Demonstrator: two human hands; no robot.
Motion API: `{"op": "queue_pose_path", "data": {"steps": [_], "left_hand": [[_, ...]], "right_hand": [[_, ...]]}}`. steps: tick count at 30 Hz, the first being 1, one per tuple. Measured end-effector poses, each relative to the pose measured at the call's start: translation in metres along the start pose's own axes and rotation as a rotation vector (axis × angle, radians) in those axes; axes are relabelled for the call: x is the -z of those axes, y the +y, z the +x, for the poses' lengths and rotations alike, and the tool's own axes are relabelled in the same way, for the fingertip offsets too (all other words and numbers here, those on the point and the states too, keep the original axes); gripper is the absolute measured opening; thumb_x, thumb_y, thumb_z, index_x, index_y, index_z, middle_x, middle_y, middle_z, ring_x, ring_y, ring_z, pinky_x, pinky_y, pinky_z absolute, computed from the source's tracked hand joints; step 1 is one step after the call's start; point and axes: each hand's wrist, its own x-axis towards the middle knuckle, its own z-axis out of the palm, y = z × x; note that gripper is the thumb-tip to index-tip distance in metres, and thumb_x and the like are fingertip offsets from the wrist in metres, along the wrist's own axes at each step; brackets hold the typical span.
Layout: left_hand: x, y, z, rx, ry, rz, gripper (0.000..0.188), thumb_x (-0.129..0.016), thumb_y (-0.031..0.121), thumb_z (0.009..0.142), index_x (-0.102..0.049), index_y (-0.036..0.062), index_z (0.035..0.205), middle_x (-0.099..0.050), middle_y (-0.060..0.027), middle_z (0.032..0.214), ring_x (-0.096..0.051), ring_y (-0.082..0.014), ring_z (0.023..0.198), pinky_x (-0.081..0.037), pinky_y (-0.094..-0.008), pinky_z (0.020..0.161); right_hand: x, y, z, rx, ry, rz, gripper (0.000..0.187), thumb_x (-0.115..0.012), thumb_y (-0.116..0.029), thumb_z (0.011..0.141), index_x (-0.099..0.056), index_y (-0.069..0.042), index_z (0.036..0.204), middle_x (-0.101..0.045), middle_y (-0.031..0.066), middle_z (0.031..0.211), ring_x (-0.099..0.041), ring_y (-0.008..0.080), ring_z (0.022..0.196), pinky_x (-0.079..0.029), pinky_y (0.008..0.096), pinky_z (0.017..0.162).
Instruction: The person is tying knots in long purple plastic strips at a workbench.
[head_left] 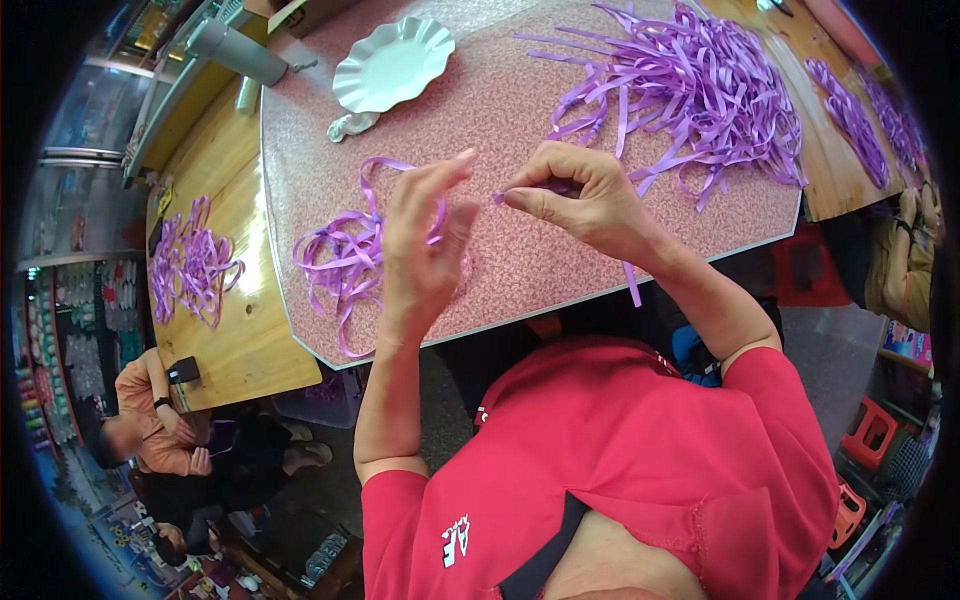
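Above the pink tabletop, my right hand (590, 200) pinches a purple ribbon between thumb and forefinger. A short bit of the ribbon (499, 198) pokes out past the fingertips, and a tail hangs below the wrist by the table's front edge. My left hand (425, 245) is raised beside it, fingers stretched and apart from the thumb, with nothing seen between them. Behind and left of that hand lies a loose heap of looped purple ribbons (335, 250), partly covered by it. A much larger tangle of purple ribbons (700, 90) spreads beyond my right hand.
A white scalloped plate (393, 65) and a small crumpled white item (352, 126) lie at the far side. More ribbon bundles rest on wooden tables at left (190, 262) and right (850, 120). A grey tumbler (237, 52) stands far left. People sit at both sides.
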Motion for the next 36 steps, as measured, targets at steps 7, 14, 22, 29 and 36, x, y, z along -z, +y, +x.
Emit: {"op": "queue_pose_path", "data": {"steps": [7, 14, 22, 29, 36], "left_hand": [[-0.007, 0.002, 0.003, -0.289, -0.107, 0.174, 0.034, -0.070, 0.006, 0.084, -0.068, 0.0091, 0.117, -0.068, -0.0058, 0.106, -0.064, -0.0224, 0.106, -0.038, -0.0431, 0.102], [-0.012, -0.006, 0.001, -0.370, -0.029, 0.423, 0.010, -0.065, 0.008, 0.088, -0.061, 0.0070, 0.098, -0.064, -0.0073, 0.093, -0.065, -0.0236, 0.093, -0.035, -0.0439, 0.102], [-0.013, -0.010, -0.006, -0.138, -0.103, 0.150, 0.009, -0.057, 0.011, 0.094, -0.056, 0.0056, 0.086, -0.058, -0.0088, 0.081, -0.059, -0.0263, 0.079, -0.040, -0.0426, 0.090], [-0.024, 0.001, -0.012, 0.447, -0.072, -0.496, 0.032, -0.047, 0.022, 0.104, -0.061, 0.0007, 0.084, -0.055, -0.0018, 0.067, -0.050, -0.0107, 0.064, -0.041, -0.0278, 0.060], [-0.030, 0.001, -0.007, 0.366, -0.046, -0.462, 0.048, -0.045, 0.038, 0.106, -0.062, 0.0008, 0.081, -0.055, -0.0006, 0.066, -0.048, -0.0080, 0.061, -0.039, -0.0256, 0.058]], "right_hand": [[0.004, -0.011, -0.002, -0.249, -0.084, 0.328, 0.012, -0.071, -0.014, 0.091, -0.071, -0.002, 0.094, -0.058, -0.0043, 0.076, -0.048, 0.0000, 0.066, -0.037, 0.0181, 0.056], [0.001, -0.011, -0.005, -0.330, -0.114, 0.316, 0.013, -0.071, -0.014, 0.091, -0.072, -0.002, 0.095, -0.057, -0.0051, 0.072, -0.044, 0.0006, 0.060, -0.032, 0.0195, 0.050], [-0.009, -0.009, -0.007, 0.301, 0.091, -0.275, 0.013, -0.077, -0.002, 0.081, -0.074, -0.003, 0.094, -0.061, 0.0023, 0.077, -0.055, 0.0079, 0.065, -0.042, 0.0241, 0.053], [-0.007, -0.007, -0.007, 0.301, 0.063, -0.243, 0.014, -0.076, -0.001, 0.081, -0.074, -0.004, 0.094, -0.061, 0.0042, 0.077, -0.059, 0.0111, 0.066, -0.046, 0.0257, 0.055], [-0.001, -0.010, -0.006, 0.340, 0.041, -0.282, 0.016, -0.075, 0.002, 0.080, -0.073, -0.003, 0.095, -0.061, 0.0044, 0.077, -0.059, 0.0141, 0.068, -0.047, 0.0280, 0.057]]}}
